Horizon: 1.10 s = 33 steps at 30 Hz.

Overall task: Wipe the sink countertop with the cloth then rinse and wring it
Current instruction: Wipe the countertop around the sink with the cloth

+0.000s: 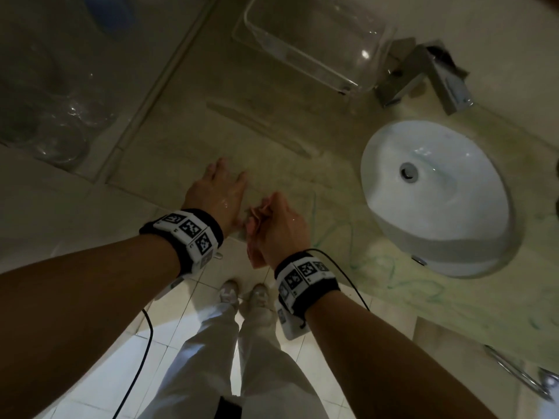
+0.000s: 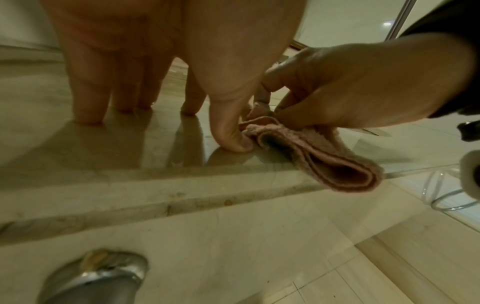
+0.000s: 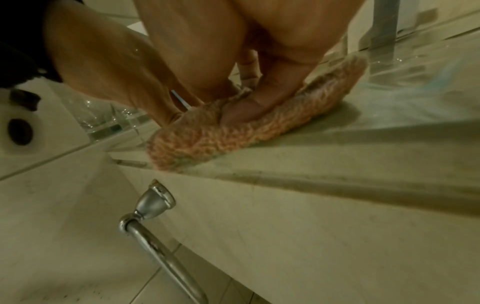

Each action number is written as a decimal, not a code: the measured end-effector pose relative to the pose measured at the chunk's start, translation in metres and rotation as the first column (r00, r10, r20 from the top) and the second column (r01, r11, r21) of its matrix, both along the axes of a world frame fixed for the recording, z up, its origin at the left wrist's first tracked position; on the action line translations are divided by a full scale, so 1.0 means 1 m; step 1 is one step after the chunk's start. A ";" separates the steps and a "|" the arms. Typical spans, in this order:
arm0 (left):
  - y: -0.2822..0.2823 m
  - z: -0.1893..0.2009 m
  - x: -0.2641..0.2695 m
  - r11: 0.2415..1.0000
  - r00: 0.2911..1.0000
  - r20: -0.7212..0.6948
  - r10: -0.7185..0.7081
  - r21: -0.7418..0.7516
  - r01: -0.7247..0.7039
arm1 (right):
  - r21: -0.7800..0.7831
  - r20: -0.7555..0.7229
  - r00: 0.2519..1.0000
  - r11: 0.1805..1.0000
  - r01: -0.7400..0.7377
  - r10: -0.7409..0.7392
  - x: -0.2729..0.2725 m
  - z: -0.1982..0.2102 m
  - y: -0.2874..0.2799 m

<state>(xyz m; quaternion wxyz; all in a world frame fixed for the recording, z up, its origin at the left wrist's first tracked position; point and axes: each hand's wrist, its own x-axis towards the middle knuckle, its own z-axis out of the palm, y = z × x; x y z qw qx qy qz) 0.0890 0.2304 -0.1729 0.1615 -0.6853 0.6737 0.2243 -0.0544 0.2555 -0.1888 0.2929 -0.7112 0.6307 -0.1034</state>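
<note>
Pink terry cloth (image 2: 306, 152), folded, lies at the front edge of the marble table (image 1: 187, 152), one end overhanging the edge. Right hand (image 1: 279, 225) grips it, thumb and fingers (image 3: 249, 107) curled and pinching the folds. Left hand (image 1: 217, 192) rests just beside it, fingers (image 2: 88, 102) straight, tips on the wet stone, thumb touching the cloth's end. White sink basin (image 1: 435, 201) well to the right of the fingers; green scribbles (image 1: 378, 267) between.
</note>
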 end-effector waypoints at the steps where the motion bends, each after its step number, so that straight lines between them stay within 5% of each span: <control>1: 0.000 -0.001 0.000 1.000 1.000 -0.001 0.001 0.007 -0.001 | -0.004 0.009 1.000 1.000 0.026 -0.026 0.000 0.000 -0.001; 7: 0.001 -0.006 0.004 0.999 1.000 -0.013 -0.003 0.038 0.003 | -0.037 0.115 0.957 0.962 0.272 -0.266 -0.013 0.001 -0.035; 13: -0.002 -0.007 0.002 0.997 0.999 0.030 -0.013 0.071 0.011 | 0.112 0.112 0.899 0.904 0.412 -0.423 -0.046 0.016 -0.097; 21: -0.006 0.008 -0.002 0.995 0.997 0.059 -0.050 0.092 0.044 | 0.148 0.224 0.874 0.902 0.407 -0.431 -0.048 0.019 -0.082; 25: -0.005 0.012 -0.004 0.993 0.995 0.028 -0.096 0.074 0.094 | 0.134 0.102 0.956 0.956 0.262 -0.276 -0.056 0.021 -0.049; 30: -0.014 0.013 -0.039 0.979 0.979 -0.069 -0.192 0.061 0.197 | 0.192 0.237 0.880 0.908 0.373 -0.412 -0.058 0.020 -0.007; 33: -0.017 0.008 -0.068 0.970 0.972 -0.031 -0.232 0.060 0.234 | 0.164 0.157 0.941 0.948 0.274 -0.299 -0.064 0.023 0.008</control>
